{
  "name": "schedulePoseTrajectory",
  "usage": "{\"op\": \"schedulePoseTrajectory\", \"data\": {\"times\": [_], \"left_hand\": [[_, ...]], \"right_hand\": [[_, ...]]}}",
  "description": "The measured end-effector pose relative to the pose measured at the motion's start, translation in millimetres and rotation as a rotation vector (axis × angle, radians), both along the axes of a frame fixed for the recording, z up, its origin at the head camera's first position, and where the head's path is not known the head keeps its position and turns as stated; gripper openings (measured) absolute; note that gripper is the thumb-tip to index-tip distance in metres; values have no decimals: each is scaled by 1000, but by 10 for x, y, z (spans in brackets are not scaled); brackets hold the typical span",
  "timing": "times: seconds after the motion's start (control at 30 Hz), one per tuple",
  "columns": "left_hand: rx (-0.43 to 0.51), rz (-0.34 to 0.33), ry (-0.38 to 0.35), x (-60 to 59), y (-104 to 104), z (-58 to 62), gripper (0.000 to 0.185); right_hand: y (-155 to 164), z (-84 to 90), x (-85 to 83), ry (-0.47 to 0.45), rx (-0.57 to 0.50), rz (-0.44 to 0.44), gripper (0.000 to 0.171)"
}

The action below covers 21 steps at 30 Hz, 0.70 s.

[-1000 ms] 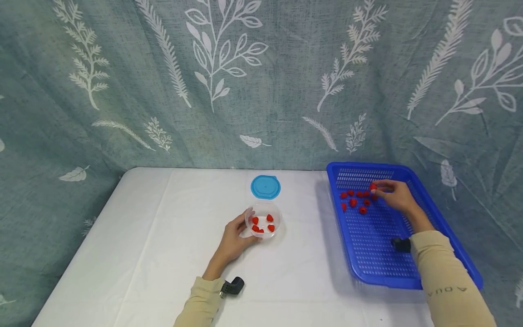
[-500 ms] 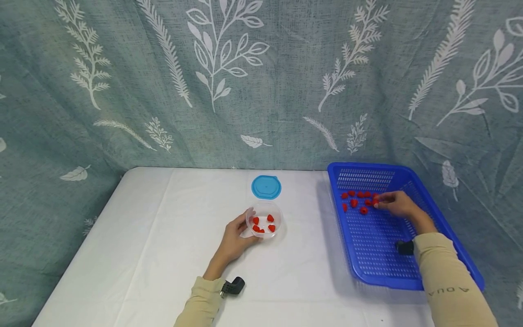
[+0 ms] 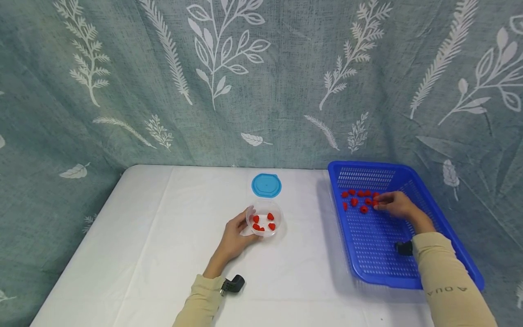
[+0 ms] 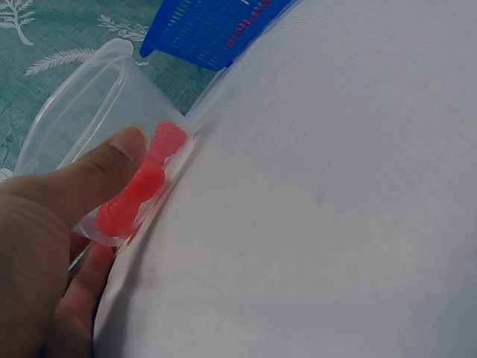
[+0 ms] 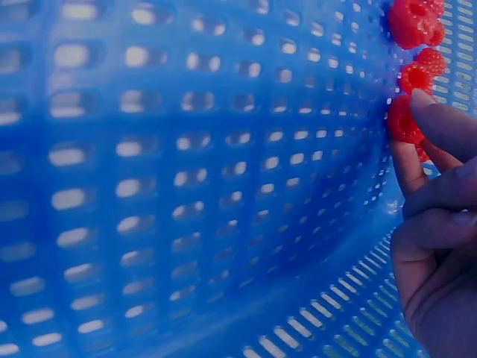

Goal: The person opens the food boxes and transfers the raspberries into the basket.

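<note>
Raspberries: five in clear cup [image 3: 264, 223], about eight loose in blue basket [image 3: 376, 254]. One blue lid [image 3: 266, 185] behind the cup on white table [image 3: 143, 236]. Sleeve print reads "AQUA", upside down. Left hand [image 3: 234, 237] grips the cup's side, thumb curled on it. Right hand [image 3: 395, 205] pinches one raspberry [image 5: 402, 119] on the basket floor.

A white table [image 3: 143, 236] carries a blue basket [image 3: 369, 265], clear tub [image 3: 264, 219] and blue lid [image 3: 266, 185]
</note>
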<state>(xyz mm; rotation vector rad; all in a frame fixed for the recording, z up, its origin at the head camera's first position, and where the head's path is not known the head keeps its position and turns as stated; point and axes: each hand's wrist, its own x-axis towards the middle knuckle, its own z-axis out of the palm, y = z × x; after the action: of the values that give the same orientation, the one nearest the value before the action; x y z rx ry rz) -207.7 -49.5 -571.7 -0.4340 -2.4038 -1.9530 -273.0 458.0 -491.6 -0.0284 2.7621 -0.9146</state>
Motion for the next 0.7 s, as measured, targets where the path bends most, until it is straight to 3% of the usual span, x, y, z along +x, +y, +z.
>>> {"op": "schedulePoseTrajectory", "data": {"times": [0.17,0.37,0.57,0.7], "left_hand": [[15,-9,-4,-21,-17,-50,88],[27,-26,9,-50,-57,-114,89],[5,-36,13,-53,-71,-103,88],[-5,-34,3,-49,-68,-102,88]], "right_hand": [[-101,179,1,83,31,42,45],[-445,634,83,293,41,73,39],[-1062,1154,394,396,0,79,34],[-1498,1331,662,386,-66,92,35]]}}
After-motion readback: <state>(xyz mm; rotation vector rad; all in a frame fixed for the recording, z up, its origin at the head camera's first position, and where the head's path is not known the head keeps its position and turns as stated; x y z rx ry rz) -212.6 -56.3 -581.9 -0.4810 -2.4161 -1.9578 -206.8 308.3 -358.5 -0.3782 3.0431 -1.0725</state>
